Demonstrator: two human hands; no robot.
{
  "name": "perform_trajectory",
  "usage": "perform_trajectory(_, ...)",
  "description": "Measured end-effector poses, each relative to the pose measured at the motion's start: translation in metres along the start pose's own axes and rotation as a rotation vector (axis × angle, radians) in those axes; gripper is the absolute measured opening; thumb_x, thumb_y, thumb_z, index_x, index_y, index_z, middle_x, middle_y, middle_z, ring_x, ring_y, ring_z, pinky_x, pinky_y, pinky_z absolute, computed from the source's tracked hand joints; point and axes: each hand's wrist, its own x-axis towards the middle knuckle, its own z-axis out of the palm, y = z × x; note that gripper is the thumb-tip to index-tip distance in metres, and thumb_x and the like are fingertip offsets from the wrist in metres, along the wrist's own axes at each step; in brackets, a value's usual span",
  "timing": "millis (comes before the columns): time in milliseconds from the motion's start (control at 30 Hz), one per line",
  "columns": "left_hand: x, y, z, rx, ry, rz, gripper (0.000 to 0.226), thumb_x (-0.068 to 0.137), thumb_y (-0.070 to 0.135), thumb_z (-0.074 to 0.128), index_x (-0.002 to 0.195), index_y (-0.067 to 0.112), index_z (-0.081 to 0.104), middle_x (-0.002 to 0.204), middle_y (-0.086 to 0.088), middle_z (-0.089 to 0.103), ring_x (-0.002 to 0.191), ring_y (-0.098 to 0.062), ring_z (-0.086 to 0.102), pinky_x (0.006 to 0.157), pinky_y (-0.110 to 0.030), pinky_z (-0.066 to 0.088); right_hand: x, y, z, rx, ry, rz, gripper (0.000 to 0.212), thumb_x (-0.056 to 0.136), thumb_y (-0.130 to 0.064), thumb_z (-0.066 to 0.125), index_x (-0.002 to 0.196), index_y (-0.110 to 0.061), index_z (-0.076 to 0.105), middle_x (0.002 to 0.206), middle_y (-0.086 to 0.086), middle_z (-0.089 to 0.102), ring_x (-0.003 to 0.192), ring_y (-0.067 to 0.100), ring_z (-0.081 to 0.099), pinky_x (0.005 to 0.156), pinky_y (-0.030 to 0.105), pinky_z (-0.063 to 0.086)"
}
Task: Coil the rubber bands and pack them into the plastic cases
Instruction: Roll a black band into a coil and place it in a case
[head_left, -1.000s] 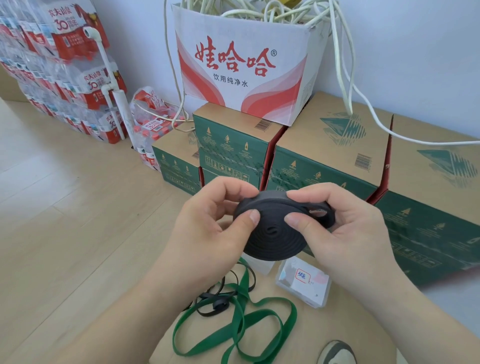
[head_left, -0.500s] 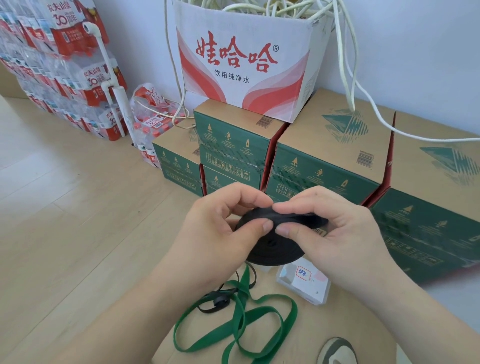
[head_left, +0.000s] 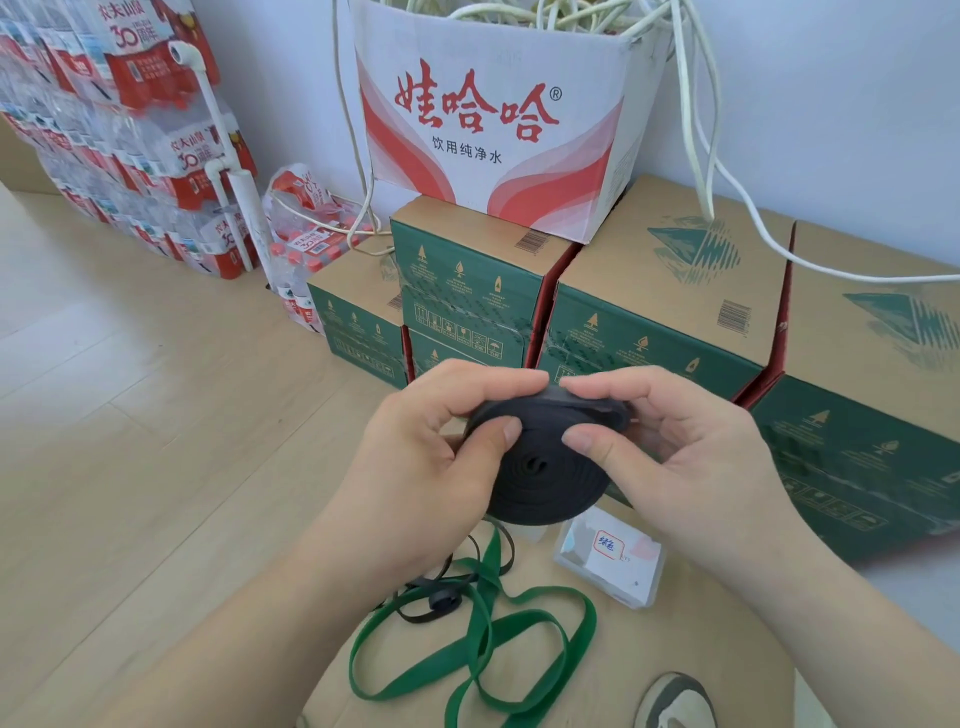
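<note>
Over the last second the loose tail of the black rubber band (head_left: 540, 467) has gone flat onto the top of the coil: earlier it bulged out under the right fingers, now it lies snug. That looks like the winding nearly finished, ready for a case.

The left hand (head_left: 431, 457) pinches the coil's left edge, thumb on the face and fingers over the top; the right hand (head_left: 691, 467) clamps the tail end the same way. The coil is held in the air between them, above the cardboard work surface (head_left: 727, 654).

Reading left to right: stacked water packs (head_left: 135, 135) marked "30"; below, a loose green rubber band (head_left: 483, 644); the white carton (head_left: 498, 114) reads "娃哈哈 饮用纯净水"; the clear plastic case (head_left: 613, 556) carries a small handwritten label, too small to read.
</note>
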Motion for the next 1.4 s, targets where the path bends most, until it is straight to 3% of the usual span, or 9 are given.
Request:
perform_trajectory(100,0.0,0.001,0.0,0.029,0.028,0.02,0.042,0.095,-0.006,0.063,0.112,0.03,0.075,0.108,0.009,0.07,0.106,-0.01,0.066,0.081,-0.02,0.057,-0.002,0.0,0.002,-0.043,-0.038,-0.037,0.029,0.089,-0.015,0.074,0.109,-0.034,0.065,0.112,-0.021,0.075,0.106,0.009,0.071,0.092,0.041,0.058)
perform_trajectory(233,-0.001,0.003,0.001,-0.015,0.073,0.003,0.041,0.095,-0.006,0.062,0.11,0.031,0.075,0.105,0.007,0.071,0.102,-0.012,0.066,0.076,-0.017,0.055,-0.002,0.003,0.002,-0.016,-0.044,-0.068,0.024,0.09,-0.019,0.073,0.107,-0.032,0.062,0.127,-0.022,0.07,0.118,0.001,0.065,0.096,0.035,0.056)
perform_trajectory(367,0.0,0.004,-0.001,-0.063,0.12,-0.038,0.039,0.096,-0.004,0.063,0.109,0.031,0.075,0.1,0.01,0.075,0.098,-0.01,0.069,0.076,-0.014,0.053,-0.002,0.005,0.007,-0.03,0.008,-0.121,0.032,0.089,-0.017,0.075,0.114,-0.035,0.067,0.114,-0.02,0.072,0.106,0.012,0.069,0.089,0.03,0.058)
perform_trajectory(533,0.0,0.007,0.0,-0.111,0.111,-0.055,0.038,0.096,-0.004,0.063,0.109,0.03,0.074,0.097,0.007,0.077,0.095,-0.01,0.07,0.076,-0.013,0.053,-0.001,0.001,0.007,-0.109,0.1,-0.225,0.034,0.09,-0.006,0.072,0.117,-0.028,0.068,0.101,-0.015,0.074,0.096,0.009,0.071,0.086,0.017,0.055)
perform_trajectory(800,0.0,0.002,-0.004,-0.125,0.102,-0.088,0.038,0.096,-0.002,0.064,0.109,0.032,0.074,0.099,0.004,0.077,0.096,-0.014,0.071,0.076,-0.018,0.055,-0.003,0.0,0.011,0.001,0.089,-0.118,0.035,0.082,-0.01,0.083,0.106,-0.032,0.069,0.091,-0.013,0.073,0.089,0.015,0.071,0.082,0.019,0.056)
perform_trajectory(1033,0.0,0.001,-0.003,0.089,-0.049,-0.031,0.037,0.09,0.004,0.073,0.114,0.032,0.072,0.101,0.015,0.073,0.099,-0.011,0.07,0.08,-0.019,0.058,-0.002,0.003,0.009,-0.013,0.082,-0.054,0.032,0.081,0.0,0.081,0.088,-0.029,0.072,0.081,-0.018,0.074,0.079,0.008,0.071,0.077,0.016,0.055)
perform_trajectory(1200,-0.003,0.0,-0.002,0.072,-0.067,-0.064,0.033,0.091,0.002,0.072,0.107,0.031,0.075,0.094,0.009,0.075,0.075,-0.013,0.073,0.066,-0.03,0.062,-0.004,0.0,0.007,-0.071,0.0,-0.061,0.037,0.083,0.0,0.079,0.096,-0.033,0.068,0.086,-0.016,0.074,0.082,0.011,0.07,0.079,0.019,0.056)
perform_trajectory(1300,-0.004,0.001,-0.004,0.094,-0.122,-0.06,0.032,0.092,0.003,0.069,0.109,0.03,0.074,0.097,0.01,0.075,0.076,-0.01,0.072,0.062,-0.021,0.058,-0.006,-0.001,0.005,-0.083,-0.046,-0.059,0.046,0.083,0.0,0.079,0.105,-0.038,0.062,0.089,-0.012,0.075,0.084,0.016,0.07,0.081,0.024,0.056)
perform_trajectory(1400,-0.004,-0.001,-0.004,0.103,-0.126,-0.049,0.033,0.093,0.003,0.069,0.111,0.029,0.073,0.1,0.01,0.074,0.08,-0.007,0.071,0.064,-0.018,0.056,-0.006,-0.001,0.004,-0.069,-0.001,-0.041,0.04,0.079,-0.001,0.083,0.097,-0.034,0.069,0.087,-0.01,0.075,0.083,0.016,0.071,0.081,0.027,0.058)
